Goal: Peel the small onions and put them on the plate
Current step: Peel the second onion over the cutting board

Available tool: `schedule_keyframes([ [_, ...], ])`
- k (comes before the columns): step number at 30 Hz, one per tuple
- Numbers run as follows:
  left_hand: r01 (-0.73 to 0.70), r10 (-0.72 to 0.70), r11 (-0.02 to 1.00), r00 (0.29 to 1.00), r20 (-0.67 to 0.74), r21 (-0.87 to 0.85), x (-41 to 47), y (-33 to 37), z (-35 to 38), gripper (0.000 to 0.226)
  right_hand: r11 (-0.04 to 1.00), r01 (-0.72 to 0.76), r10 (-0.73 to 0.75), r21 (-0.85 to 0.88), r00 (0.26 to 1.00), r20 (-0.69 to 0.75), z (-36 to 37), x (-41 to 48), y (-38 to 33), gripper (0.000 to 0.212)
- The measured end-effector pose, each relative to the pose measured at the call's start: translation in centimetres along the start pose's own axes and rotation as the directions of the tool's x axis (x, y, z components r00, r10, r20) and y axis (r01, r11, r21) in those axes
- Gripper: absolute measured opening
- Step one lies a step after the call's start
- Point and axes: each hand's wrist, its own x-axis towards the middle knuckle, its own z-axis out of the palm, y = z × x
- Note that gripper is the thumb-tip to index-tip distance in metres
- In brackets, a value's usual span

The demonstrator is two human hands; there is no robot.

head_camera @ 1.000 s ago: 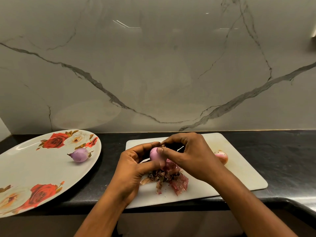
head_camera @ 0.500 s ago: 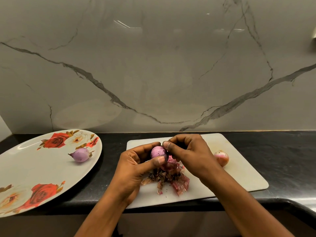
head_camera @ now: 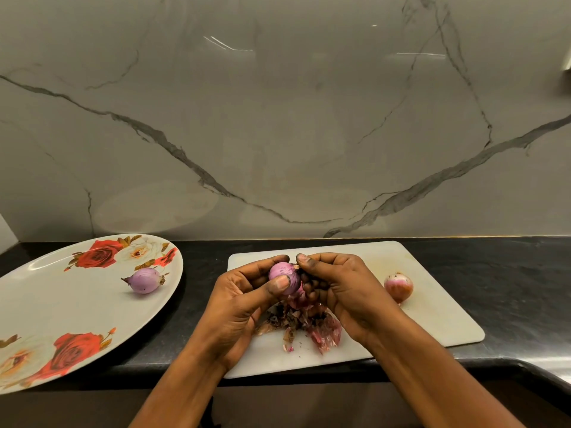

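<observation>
**Both hands on an onion above the board**

We're looking down at a black stone counter [head_camera: 509, 273] against a grey veined marble wall [head_camera: 278, 118]. To our left lies a large oval white plate printed with red roses [head_camera: 46, 304], and one peeled pale-purple onion [head_camera: 144, 281] rests on it near the far rim. In the middle lies a white rectangular cutting board [head_camera: 432, 319] with a heap of reddish-brown onion skins [head_camera: 309, 329], partly hidden by our wrists. A small pink-red onion [head_camera: 398, 287] sits alone on the board's right side. Our left hand [head_camera: 238, 307] cradles a small round purple onion [head_camera: 282, 271] above the skins, thumb pressed across its front. Our right hand [head_camera: 343, 285], fingers curled, pinches that onion's top end.
</observation>
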Motion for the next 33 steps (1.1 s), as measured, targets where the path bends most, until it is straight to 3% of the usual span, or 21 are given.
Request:
schedule_keyframes([
  [2, 0.008, -0.008, 1.000, 1.000, -0.001, -0.015, 0.0, 0.0, 0.0, 0.047, 1.000, 0.009, -0.009, -0.015, 1.000, 0.016, -0.1, -0.1, -0.3, 0.018],
  [5, 0.017, -0.017, 1.000, 1.000, 0.003, -0.008, -0.1, 0.1, 0.1, 0.041, 0.944, 0.166, -0.154, -0.286, 0.986, 0.064, -1.0, -0.1, -1.1, 0.015],
  [8, 0.021, -0.021, 1.000, 1.000, 0.015, 0.018, 0.0, 0.2, 0.4, 0.045, 0.740, 0.344, -0.290, -0.578, 0.938, 0.187, -2.2, -0.2, -2.1, 0.010],
  [10, 0.025, -0.025, 1.000, 0.999, 0.022, 0.008, 0.0, 0.2, 0.7, 0.044, 0.605, 0.432, -0.351, -0.668, 0.899, 0.263, -2.8, -0.3, -2.2, 0.016],
  [15, 0.024, -0.023, 1.000, 0.999, 0.023, -0.017, 0.2, 0.1, 0.7, 0.043, 0.333, 0.585, -0.447, -0.740, 0.788, 0.423, -2.9, -0.2, -1.7, 0.024],
  [19, 0.020, -0.019, 1.000, 1.000, 0.023, -0.015, 0.4, 0.0, 0.5, 0.042, 0.285, 0.618, -0.457, -0.733, 0.760, 0.463, -3.1, 0.0, -1.9, 0.022],
  [24, 0.009, -0.009, 1.000, 1.000, 0.017, 0.010, 0.4, 0.0, 0.7, 0.042, 0.099, 0.643, -0.489, -0.759, 0.696, 0.526, -2.6, 0.1, -1.5, 0.023],
  [26, 0.004, -0.004, 1.000, 1.000, 0.021, 0.008, 0.3, 0.0, 0.7, 0.043, 0.097, 0.632, -0.519, -0.769, 0.692, 0.503, -2.1, 0.0, -1.1, 0.028],
  [33, 0.012, -0.011, 1.000, 0.999, 0.039, -0.024, 0.3, 0.1, 0.6, 0.040, 0.306, 0.575, -0.579, -0.759, 0.745, 0.331, -1.3, 0.2, 0.4, 0.019],
])
